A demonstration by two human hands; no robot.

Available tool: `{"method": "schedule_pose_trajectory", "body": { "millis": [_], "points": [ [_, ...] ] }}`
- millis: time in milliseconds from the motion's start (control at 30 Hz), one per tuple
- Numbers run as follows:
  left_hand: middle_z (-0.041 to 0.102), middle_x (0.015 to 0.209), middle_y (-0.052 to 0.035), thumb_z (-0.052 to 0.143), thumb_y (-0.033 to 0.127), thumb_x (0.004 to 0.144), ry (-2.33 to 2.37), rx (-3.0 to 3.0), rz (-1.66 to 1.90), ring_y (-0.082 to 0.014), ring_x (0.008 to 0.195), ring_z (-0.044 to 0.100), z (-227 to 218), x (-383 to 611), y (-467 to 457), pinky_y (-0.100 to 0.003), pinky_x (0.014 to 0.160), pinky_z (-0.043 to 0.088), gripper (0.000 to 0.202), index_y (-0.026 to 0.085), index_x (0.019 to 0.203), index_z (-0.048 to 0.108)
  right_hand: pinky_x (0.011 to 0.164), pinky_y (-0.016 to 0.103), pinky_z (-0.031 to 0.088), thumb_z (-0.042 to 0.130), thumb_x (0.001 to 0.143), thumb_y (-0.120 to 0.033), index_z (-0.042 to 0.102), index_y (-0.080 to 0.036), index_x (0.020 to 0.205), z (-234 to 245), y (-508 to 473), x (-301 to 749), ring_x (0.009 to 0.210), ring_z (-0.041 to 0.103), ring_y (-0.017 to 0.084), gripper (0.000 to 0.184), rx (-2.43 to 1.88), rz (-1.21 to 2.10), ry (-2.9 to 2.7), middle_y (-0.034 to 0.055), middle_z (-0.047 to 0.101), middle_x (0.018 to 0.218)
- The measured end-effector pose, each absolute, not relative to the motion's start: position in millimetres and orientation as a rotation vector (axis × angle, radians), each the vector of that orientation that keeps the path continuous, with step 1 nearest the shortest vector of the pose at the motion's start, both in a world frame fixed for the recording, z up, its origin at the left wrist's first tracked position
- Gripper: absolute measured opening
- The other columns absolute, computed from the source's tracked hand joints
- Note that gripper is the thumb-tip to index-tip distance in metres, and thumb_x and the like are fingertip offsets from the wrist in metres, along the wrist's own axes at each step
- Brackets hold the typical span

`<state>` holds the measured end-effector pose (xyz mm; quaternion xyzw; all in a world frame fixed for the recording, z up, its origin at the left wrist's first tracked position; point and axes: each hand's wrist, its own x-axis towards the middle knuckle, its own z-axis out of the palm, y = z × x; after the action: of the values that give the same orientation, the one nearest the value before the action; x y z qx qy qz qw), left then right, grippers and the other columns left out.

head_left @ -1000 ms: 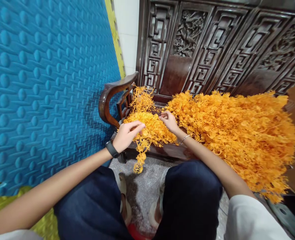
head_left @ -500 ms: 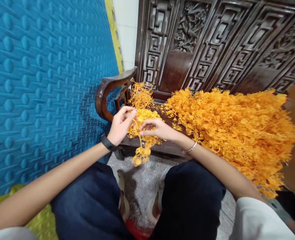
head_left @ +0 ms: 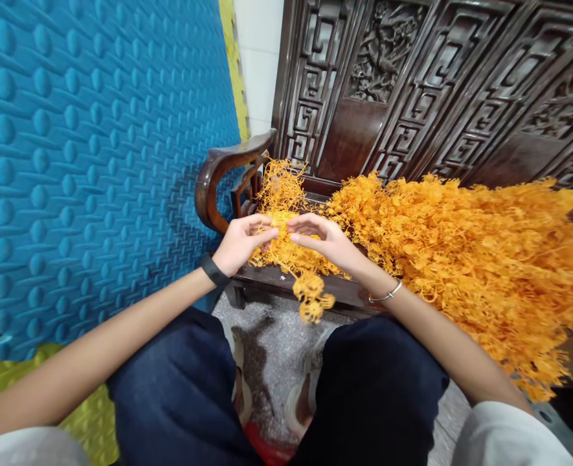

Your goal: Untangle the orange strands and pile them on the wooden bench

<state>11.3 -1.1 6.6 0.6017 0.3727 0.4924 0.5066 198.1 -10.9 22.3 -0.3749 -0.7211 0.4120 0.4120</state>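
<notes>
My left hand [head_left: 245, 243] is curled over the bench seat, its thumb and fingers closing on part of a bright orange lacy plastic flower strand [head_left: 282, 226]. Facing it across a small gap, my right hand [head_left: 324, 241] has its thumb and fingers bent in a pinch at the same strand. Exactly where the fingertips meet the thin plastic is hard to see. A cluster of orange blossoms [head_left: 311, 296] hangs past the front edge of the seat, below my right hand. More orange pieces [head_left: 303, 255] lie beneath both hands.
The dark wooden bench [head_left: 279, 277] has a curved armrest [head_left: 208, 188] at left and a carved backrest [head_left: 349, 139]. A large heap of orange plastic flowers [head_left: 471, 259] covers its right side. A smaller orange tangle [head_left: 282, 184] sits beside the armrest. Blue foam matting [head_left: 96, 162] lies left.
My hands have come level with each other, the right one moving right and slightly up. The hanging blossom cluster has swung to the right. The whole view has shifted slightly.
</notes>
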Motion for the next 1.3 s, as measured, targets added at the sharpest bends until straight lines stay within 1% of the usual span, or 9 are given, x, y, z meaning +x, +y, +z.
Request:
{"method": "schedule_pose_trajectory", "body": {
  "millis": [133, 267, 433, 633, 867, 1000, 1067, 1200, 1300],
  "points": [
    [0.064, 0.066, 0.0, 0.068, 0.032, 0.069, 0.904, 1.787, 1.172, -0.0118, 0.058, 0.055, 8, 13, -8, -0.024, 0.055, 0.043, 0.018, 0.015, 0.072, 0.064, 0.073, 0.032, 0.05, 0.07, 0.072, -0.037, 0.059, -0.018, 0.085, 24, -18, 188, 0.074, 0.06, 0.013, 0.025, -0.967, 1.087, -1.786, 0.0016, 0.065, 0.082],
    [0.066, 0.074, -0.0015, 0.065, 0.035, 0.075, 0.932, 1.992, 1.133, -0.0128, 0.065, 0.055, 8, 13, -8, -0.024, 0.06, 0.041, 0.021, 0.015, 0.08, 0.067, 0.067, 0.031, 0.048, 0.073, 0.068, -0.036, 0.058, -0.017, 0.072, 21, -16, 186, 0.066, 0.058, 0.012, 0.025, -1.008, 1.08, -1.635, 0.0006, 0.062, 0.071],
    [0.046, 0.051, 0.004, 0.049, 0.035, 0.086, 1.049, 2.115, 1.04, -0.0084, 0.049, 0.039, 9, 14, -12, -0.023, 0.051, 0.029, 0.033, 0.014, 0.062, 0.057, 0.071, 0.029, 0.045, 0.075, 0.062, -0.033, 0.056, -0.018, 0.064, 17, -9, 188, 0.07, 0.055, 0.012, 0.025, -1.013, 1.042, -1.473, -0.0011, 0.06, 0.071],
    [0.039, 0.049, 0.0049, 0.045, 0.029, 0.087, 1.186, 2.196, 1.095, -0.0091, 0.049, 0.037, 4, 25, -7, -0.024, 0.053, 0.026, 0.03, 0.016, 0.059, 0.047, 0.061, 0.026, 0.039, 0.073, 0.058, -0.02, 0.05, -0.016, 0.054, 12, 9, 180, 0.059, 0.048, 0.009, 0.023, -1.155, 1.135, -1.137, -0.0032, 0.054, 0.059],
    [0.037, 0.054, 0.0038, 0.039, 0.026, 0.089, 1.255, 2.269, 1.248, -0.0106, 0.05, 0.037, -1, 40, 7, -0.025, 0.055, 0.023, 0.028, 0.019, 0.062, 0.035, 0.059, 0.022, 0.038, 0.06, 0.064, -0.008, 0.048, -0.016, 0.057, 17, 58, 177, 0.057, 0.046, 0.007, 0.016, -1.134, 0.779, -1.006, -0.0056, 0.05, 0.058],
    [0.032, 0.053, 0.0049, 0.039, 0.028, 0.091, 1.126, 2.35, 1.244, -0.0098, 0.049, 0.034, 6, 36, -15, -0.026, 0.054, 0.022, 0.03, 0.02, 0.062, 0.034, 0.052, 0.02, 0.035, 0.051, 0.071, -0.011, 0.038, -0.019, 0.057, 17, 88, 238, 0.052, 0.041, 0.007, 0.021, -1.317, 0.588, -0.536, -0.0069, 0.043, 0.056],
    [0.032, 0.054, 0.005, 0.039, 0.028, 0.091, 1.068, 2.341, 1.267, -0.0095, 0.05, 0.034, 8, 33, -22, -0.025, 0.054, 0.024, 0.03, 0.019, 0.063, 0.034, 0.052, 0.019, 0.036, 0.05, 0.072, -0.013, 0.038, -0.02, 0.062, 2, 91, 264, 0.054, 0.042, 0.006, 0.017, -1.292, 0.505, -0.533, -0.007, 0.045, 0.061],
    [0.035, 0.055, 0.0048, 0.042, 0.028, 0.09, 1.093, 2.34, 1.19, -0.0095, 0.051, 0.035, 2, 29, -18, -0.024, 0.054, 0.025, 0.03, 0.019, 0.063, 0.035, 0.054, 0.022, 0.039, 0.06, 0.063, -0.013, 0.047, -0.017, 0.063, -43, 80, 280, 0.056, 0.049, 0.009, 0.014, -1.375, 0.709, -0.718, -0.0041, 0.053, 0.062],
    [0.039, 0.056, 0.0043, 0.043, 0.031, 0.089, 1.121, 2.38, 1.059, -0.0096, 0.051, 0.037, -6, 25, -12, -0.024, 0.054, 0.025, 0.029, 0.018, 0.064, 0.041, 0.06, 0.024, 0.041, 0.067, 0.057, -0.013, 0.049, -0.017, 0.064, -58, 78, 280, 0.059, 0.05, 0.011, 0.019, -1.382, 0.664, -0.849, -0.0044, 0.052, 0.059]
  ]
}}
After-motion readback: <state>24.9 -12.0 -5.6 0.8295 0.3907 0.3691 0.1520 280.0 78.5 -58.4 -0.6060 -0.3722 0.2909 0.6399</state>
